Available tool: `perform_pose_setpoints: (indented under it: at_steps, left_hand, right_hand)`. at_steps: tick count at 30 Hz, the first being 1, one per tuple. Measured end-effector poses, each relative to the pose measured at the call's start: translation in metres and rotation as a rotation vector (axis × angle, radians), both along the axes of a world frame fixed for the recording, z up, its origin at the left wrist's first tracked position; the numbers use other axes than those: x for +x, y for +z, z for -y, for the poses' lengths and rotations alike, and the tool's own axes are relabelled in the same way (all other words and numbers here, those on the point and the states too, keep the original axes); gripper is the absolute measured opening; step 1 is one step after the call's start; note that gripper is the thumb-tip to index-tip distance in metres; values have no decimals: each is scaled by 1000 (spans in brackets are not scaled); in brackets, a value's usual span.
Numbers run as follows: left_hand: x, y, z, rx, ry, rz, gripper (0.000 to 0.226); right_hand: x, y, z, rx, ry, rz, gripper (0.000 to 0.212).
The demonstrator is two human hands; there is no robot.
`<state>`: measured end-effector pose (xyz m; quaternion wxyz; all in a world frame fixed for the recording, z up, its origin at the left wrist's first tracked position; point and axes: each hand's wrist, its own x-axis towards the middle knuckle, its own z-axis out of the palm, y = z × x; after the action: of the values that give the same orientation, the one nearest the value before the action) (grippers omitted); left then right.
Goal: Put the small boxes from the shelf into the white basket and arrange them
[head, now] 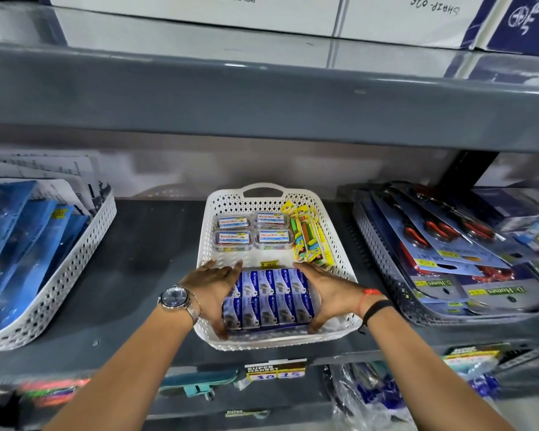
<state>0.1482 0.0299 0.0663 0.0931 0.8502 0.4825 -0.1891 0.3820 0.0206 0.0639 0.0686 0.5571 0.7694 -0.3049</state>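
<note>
head view, left hand (213,287) and right hand (325,290) pressing flat, fingers extended, against both sides of a block of small blue boxes (269,298), block sitting at the near edge inside the white basket (339,244), basket resting on the dark shelf (143,262)

This is a shop, on a stationery aisle: grey metal shelves (262,101) hold perforated white baskets (333,244) of packaged goods, scissor sets on printed cards (442,244) (yellow price stickers on them), and a "SUPER MARKET" price tag (274,372) clipped to the shelf edge, with stock cartons (199,10) stored above.
</note>
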Motion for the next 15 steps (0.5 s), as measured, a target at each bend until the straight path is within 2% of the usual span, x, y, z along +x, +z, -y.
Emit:
perform_pose_setpoints:
  at_steps: [9, 15]
  left_hand:
    - [-2, -5, -2, -10, 33, -40, 131]
    - [1, 1, 2, 2, 33, -91, 124]
  right_hand:
    - [0, 4, 5, -29, 9, -45, 119]
    - [3, 7, 6, -40, 54, -7, 115]
